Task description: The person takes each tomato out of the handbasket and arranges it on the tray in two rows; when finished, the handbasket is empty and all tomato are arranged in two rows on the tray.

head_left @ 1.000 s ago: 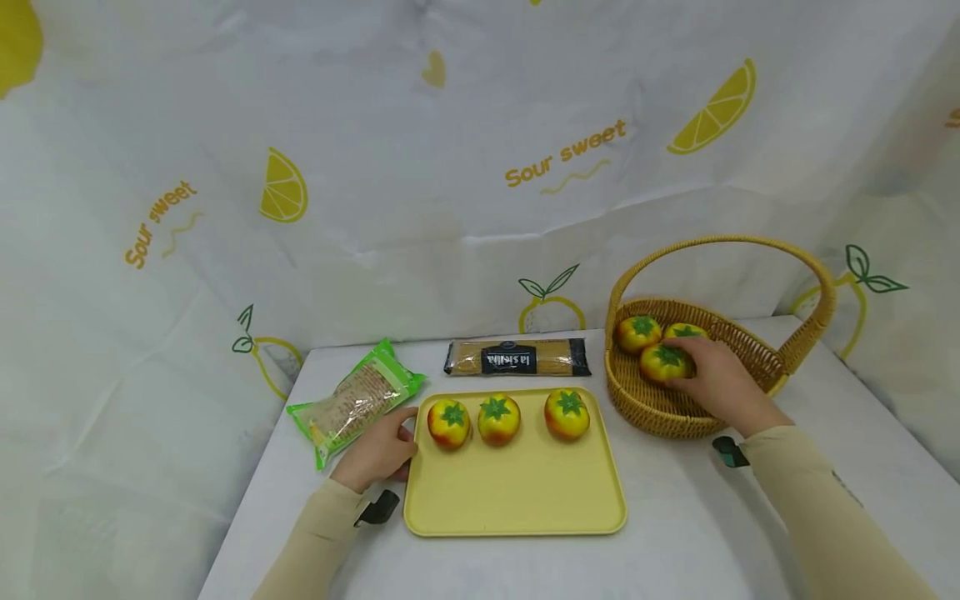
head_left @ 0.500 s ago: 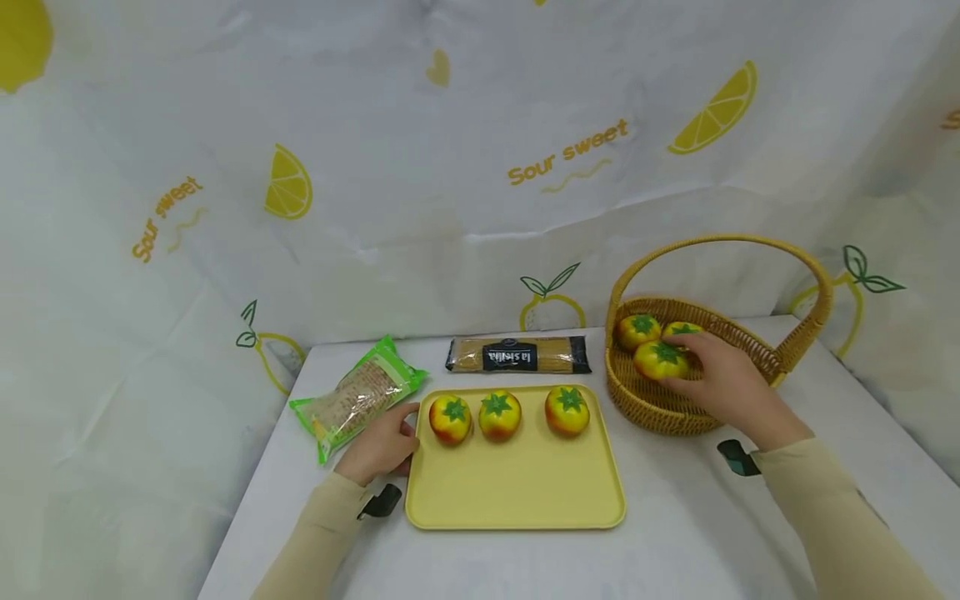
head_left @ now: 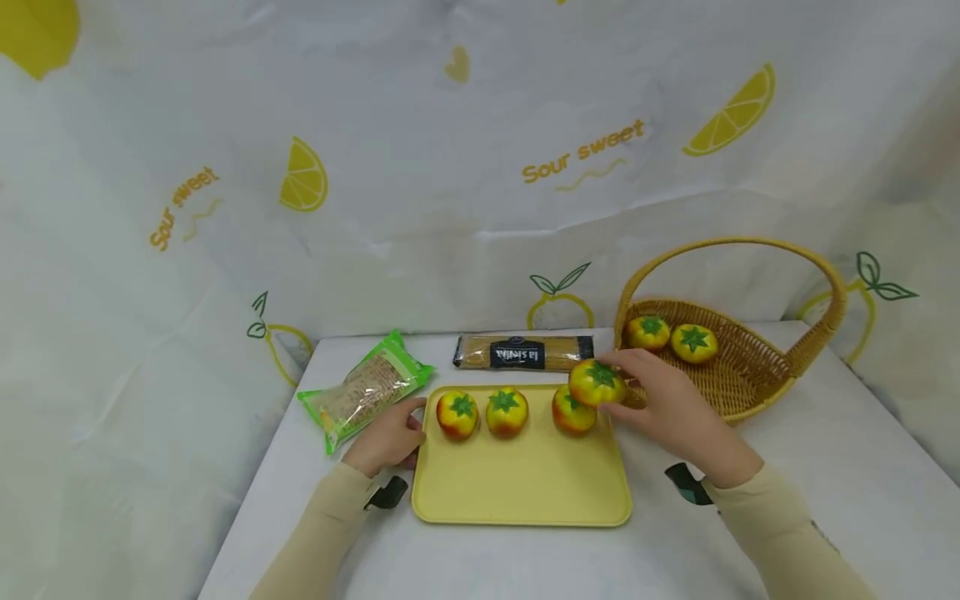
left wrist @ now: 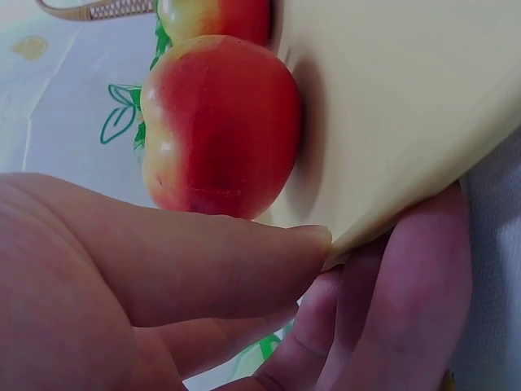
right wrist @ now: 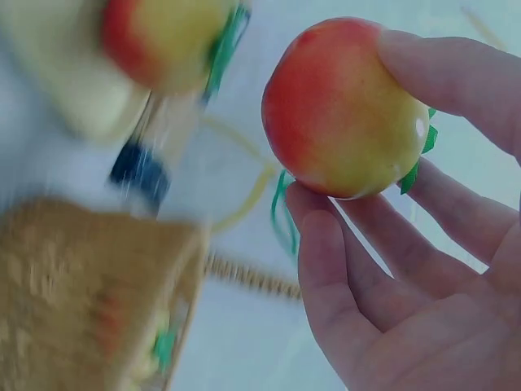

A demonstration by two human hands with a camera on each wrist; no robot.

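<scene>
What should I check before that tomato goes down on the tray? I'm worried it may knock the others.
1. Right hand holds the carried tomato firmly: ok.
2. Left hand pinches the tray edge: ok.
3. Bare tray space in front of the row: ok.
4. Carried tomato clear of the rightmost tray tomato: cannot tell, they overlap in the head view.
5. Basket out of the path: ok.

A white bench is seen. On it are set a yellow tray, a wicker basket, a pasta packet and a green bag.
</scene>
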